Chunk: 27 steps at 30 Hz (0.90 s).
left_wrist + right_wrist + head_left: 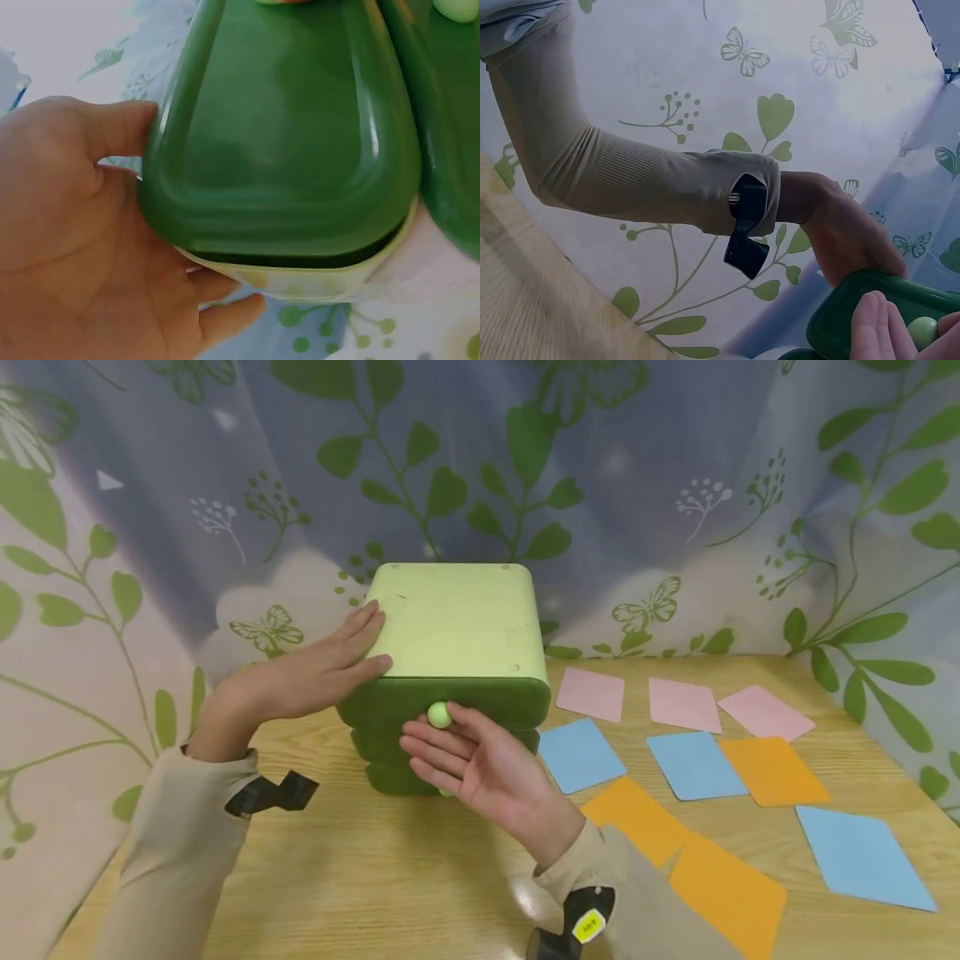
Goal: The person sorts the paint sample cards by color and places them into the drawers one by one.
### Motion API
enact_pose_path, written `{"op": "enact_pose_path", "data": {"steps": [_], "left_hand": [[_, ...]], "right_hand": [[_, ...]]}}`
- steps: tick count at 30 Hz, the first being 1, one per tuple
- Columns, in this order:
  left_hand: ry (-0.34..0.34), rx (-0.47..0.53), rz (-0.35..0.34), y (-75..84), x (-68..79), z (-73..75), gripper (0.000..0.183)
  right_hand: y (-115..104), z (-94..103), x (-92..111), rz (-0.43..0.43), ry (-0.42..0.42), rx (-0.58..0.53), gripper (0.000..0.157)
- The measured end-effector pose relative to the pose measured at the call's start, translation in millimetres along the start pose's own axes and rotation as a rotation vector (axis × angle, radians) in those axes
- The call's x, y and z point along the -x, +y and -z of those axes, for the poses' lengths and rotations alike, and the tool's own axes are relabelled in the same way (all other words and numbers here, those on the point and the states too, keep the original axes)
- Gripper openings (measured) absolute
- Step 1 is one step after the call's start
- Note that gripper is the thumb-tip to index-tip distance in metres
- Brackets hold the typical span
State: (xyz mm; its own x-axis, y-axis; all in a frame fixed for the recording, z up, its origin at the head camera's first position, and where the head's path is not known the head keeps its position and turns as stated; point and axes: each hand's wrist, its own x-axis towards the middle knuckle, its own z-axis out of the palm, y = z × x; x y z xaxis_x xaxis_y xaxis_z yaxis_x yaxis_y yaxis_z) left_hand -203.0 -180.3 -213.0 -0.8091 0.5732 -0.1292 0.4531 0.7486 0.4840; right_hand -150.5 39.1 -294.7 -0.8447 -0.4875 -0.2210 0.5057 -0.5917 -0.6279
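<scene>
A small drawer cabinet (pixel 457 618) stands at the middle of the table, with a pale green top and dark green drawer fronts stacked below. My left hand (pixel 307 672) rests along the cabinet's upper left edge, fingers straight and spread, thumb near the front corner. At the top drawer, my right hand (pixel 491 768) has its thumb and fingers on either side of the round pale green knob (pixel 439 715), pinching it, palm turned up. In the left wrist view, a narrow dark gap shows between the top drawer front (pixel 277 127) and the pale casing (pixel 300 279).
To the right on the wooden table (pixel 337 885) lie flat square cards: three pink (pixel 589 695), three blue (pixel 581 756) and three orange (pixel 776 771). Some overlap or touch. A leaf-patterned curtain (pixel 465 460) hangs close behind the cabinet and along both sides.
</scene>
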Motion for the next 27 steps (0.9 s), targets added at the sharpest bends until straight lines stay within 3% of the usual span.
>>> {"op": "enact_pose_path", "data": {"steps": [8,17,27], "left_hand": [[0.001,0.116,-0.044,-0.1,-0.5,-11.8,0.069],[-0.005,0.094,-0.027,2.0,-11.2,-5.3,0.067],[0.010,0.094,-0.052,-11.3,-23.9,0.9,0.070]], "right_hand": [[-1.5,4.5,8.2,0.019,0.000,0.016,0.025],[2.8,3.8,16.4,0.022,-0.040,0.020,0.026],[15.1,-3.5,23.2,0.048,-0.033,0.038,0.028]]}}
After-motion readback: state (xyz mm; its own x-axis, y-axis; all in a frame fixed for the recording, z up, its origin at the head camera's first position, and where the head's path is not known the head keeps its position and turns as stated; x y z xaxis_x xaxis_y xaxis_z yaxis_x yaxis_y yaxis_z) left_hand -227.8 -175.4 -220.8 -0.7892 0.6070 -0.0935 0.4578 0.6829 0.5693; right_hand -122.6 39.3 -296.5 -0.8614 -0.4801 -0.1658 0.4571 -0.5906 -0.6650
